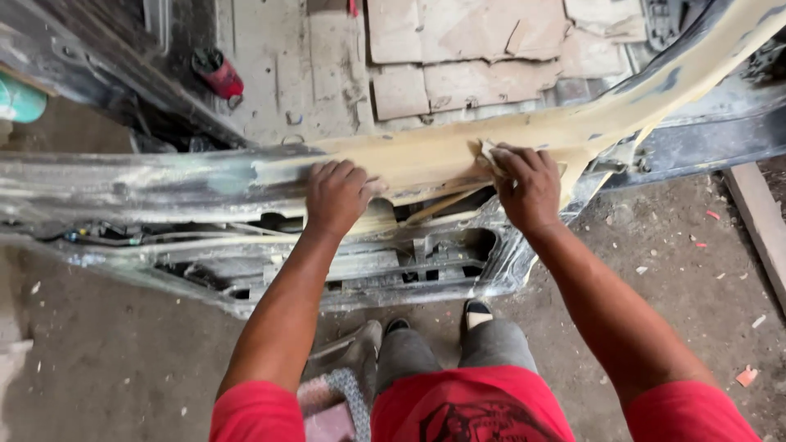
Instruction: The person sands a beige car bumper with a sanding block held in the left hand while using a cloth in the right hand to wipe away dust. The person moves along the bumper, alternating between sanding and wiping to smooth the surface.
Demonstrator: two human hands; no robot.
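A dusty car door [147, 184] lies across the view, seen from above, its top edge coated with tan body filler [426, 160]. My left hand [337, 195] rests flat on the filler near the middle of the door's edge, fingers curled over it and holding nothing. My right hand [528, 184] presses a small folded piece of sandpaper [490, 154] against the filler a little to the right. Below the edge, the door's inner frame [409, 262] shows its openings and cables.
Flattened cardboard sheets [475, 49] cover the floor beyond the door. A red can [218, 74] lies at the upper left, a teal object [18, 100] at the left edge. A wooden board [757, 221] lies at right. My shoes [475, 313] stand on dirty concrete.
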